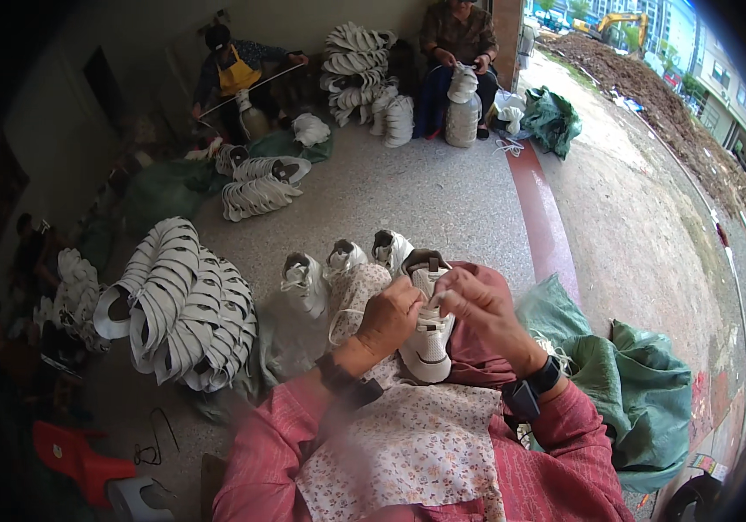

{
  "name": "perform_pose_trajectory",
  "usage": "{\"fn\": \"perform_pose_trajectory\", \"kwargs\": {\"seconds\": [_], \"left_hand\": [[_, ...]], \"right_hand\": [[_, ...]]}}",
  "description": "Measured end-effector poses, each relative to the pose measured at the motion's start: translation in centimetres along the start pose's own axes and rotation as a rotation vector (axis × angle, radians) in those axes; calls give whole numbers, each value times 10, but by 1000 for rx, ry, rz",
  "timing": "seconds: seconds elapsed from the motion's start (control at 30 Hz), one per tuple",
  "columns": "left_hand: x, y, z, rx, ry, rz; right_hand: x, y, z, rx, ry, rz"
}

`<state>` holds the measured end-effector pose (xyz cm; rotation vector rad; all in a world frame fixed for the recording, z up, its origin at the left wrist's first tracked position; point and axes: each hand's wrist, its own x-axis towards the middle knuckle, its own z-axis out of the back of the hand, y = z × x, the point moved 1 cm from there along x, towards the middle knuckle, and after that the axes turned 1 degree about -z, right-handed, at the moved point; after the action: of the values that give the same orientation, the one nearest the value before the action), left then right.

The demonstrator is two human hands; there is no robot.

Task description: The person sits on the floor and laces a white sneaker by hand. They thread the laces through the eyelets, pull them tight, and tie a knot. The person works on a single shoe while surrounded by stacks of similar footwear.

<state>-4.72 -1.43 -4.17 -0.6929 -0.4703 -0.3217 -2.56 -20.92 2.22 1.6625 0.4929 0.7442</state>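
Observation:
A white sneaker (428, 358) with a dark lining lies across my lap, its toe toward me. My left hand (390, 315) is closed at the sneaker's lacing, fingertips pinched on the shoelace. From beside that hand a loop of white shoelace (335, 325) hangs to the left. My right hand (488, 313) hovers over the eyelets, thumb and forefinger pinched together on the lace; its fingers are slightly blurred. Just beyond my knees stand three more white sneakers, a left one (303, 283), a middle one (346, 257) and a right one (390, 249).
Stacked white shoe uppers (190, 304) rise at my left, with another stack (261, 187) farther off. A green sack (642, 383) bulges at my right. A red plastic chair (81, 461) is at lower left. Two people (238, 70) sit working at the back.

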Motion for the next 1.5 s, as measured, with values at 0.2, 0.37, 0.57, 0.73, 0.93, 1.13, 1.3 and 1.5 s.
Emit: {"fn": "perform_pose_trajectory", "kwargs": {"seconds": [0.2,0.37,0.57,0.73,0.93,1.13,1.3,1.5], "left_hand": [[7,17,-8,-400,81,107],[5,13,-16,-176,65,49],[0,6,-11,2,-125,-262],[2,4,-25,-109,-206,-56],[12,21,-13,-10,-34,-52],[40,41,-7,-438,320,251],[46,41,-8,-572,461,356],[49,31,0,-814,545,445]], "right_hand": [[-4,-12,-45,-743,251,530],[-2,-21,-64,-783,288,575],[0,-7,-65,-818,312,634],[-11,18,-75,-979,523,839],[-11,15,-13,-1000,55,628],[-10,-50,48,-327,-201,-271],[-4,-74,44,-650,-276,-215],[-5,-70,34,-919,-265,-80]]}}
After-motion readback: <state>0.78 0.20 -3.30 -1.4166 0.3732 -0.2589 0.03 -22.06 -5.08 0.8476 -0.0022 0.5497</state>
